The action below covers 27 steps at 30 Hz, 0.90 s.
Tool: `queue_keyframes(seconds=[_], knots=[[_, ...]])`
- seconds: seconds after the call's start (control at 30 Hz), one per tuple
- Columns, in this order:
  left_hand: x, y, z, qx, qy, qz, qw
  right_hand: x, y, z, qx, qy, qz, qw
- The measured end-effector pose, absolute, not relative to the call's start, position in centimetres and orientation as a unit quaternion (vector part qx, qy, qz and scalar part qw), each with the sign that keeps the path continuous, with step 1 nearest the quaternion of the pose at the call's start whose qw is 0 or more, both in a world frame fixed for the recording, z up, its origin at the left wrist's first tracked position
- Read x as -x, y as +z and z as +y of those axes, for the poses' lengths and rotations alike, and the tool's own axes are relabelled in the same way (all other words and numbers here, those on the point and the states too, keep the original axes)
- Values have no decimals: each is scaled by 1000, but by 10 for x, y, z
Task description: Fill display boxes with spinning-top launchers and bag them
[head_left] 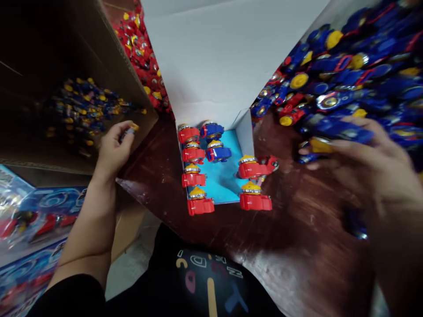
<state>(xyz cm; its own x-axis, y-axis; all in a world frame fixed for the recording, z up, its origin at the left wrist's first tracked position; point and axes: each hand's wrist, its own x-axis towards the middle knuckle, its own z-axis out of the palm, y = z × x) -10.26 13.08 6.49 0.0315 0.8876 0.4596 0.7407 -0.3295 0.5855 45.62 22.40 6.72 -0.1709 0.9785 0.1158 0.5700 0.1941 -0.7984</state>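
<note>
My left hand (116, 147) is closed in a pinch on a small yellow-and-grey toy part (130, 130), at the edge of a cardboard box (132, 79) with many little blue and yellow pieces (86, 105). My right hand (370, 163), blurred, grips a blue plastic toy (343, 130) with a yellow disc (320, 145), over the front of the blue toy pile. Between the hands stands a white box (214, 57) with a light blue floor (218, 176). Red toys (194, 154) line its left side, two blue toys (218, 152) sit beside them, and two red toys (256, 202) rest at its right edge.
Blue toys (357, 75) are heaped at the right, red ones (142, 57) behind the white box. Packaged toys (49, 202) lie at the lower left. One dark blue piece (357, 224) lies on the reddish-brown table (297, 229) near my right wrist.
</note>
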Motion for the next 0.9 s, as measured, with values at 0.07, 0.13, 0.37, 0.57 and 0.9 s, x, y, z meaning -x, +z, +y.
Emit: queue_keyframes(seconds=[0.07,0.13,0.37,0.57,0.9], knots=[[55,84,104,-687,406,577,172,-436,94,201,458,446,-678,363],[3,105,84,-665,408,539,318,-400,116,180,393,450,-707,379],[-66,128,74,-684,369,378,504,-322,141,144,245,342,-848,321],[-62,129,73,-680,331,401,518,-335,152,138,257,304,-832,387],[-67,88,85,-851,391,351,24,-309,135,121,359,275,-789,417]])
